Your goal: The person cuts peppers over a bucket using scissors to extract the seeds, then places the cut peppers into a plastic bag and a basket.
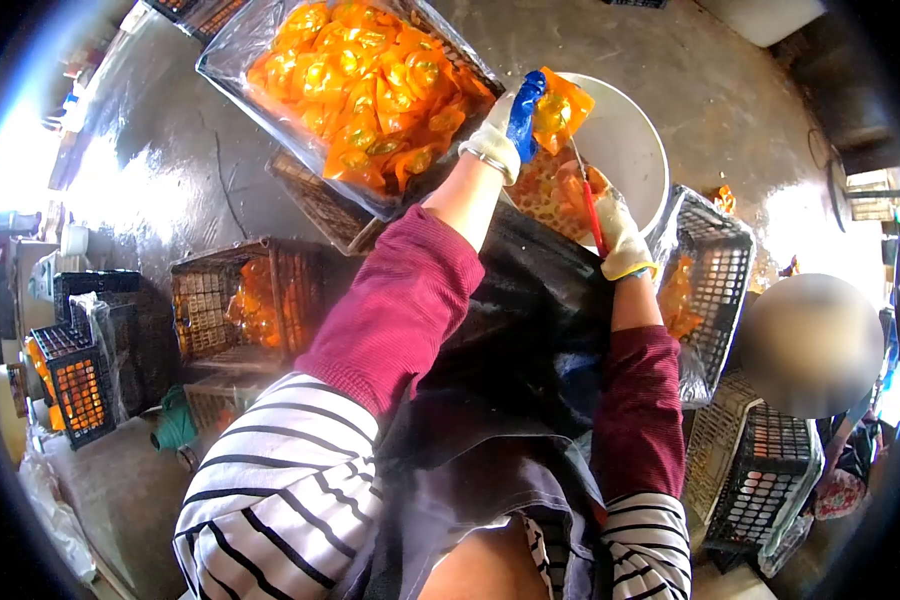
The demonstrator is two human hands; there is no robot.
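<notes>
My left hand, in a white glove with blue fingers, grips an orange packet over the rim of a white bucket. Gloved in white, my right hand is closed on a red-handled tool whose thin metal end points up toward the packet. Small orange-pink pieces lie in the bucket between my hands. To the left of the bucket stands a plastic-lined crate heaped with shiny orange packets.
Right of the bucket is a lined black crate with orange packets. More crates stand at lower right, at left and far left. A person with a blurred head is at the right. A teal container sits lower left.
</notes>
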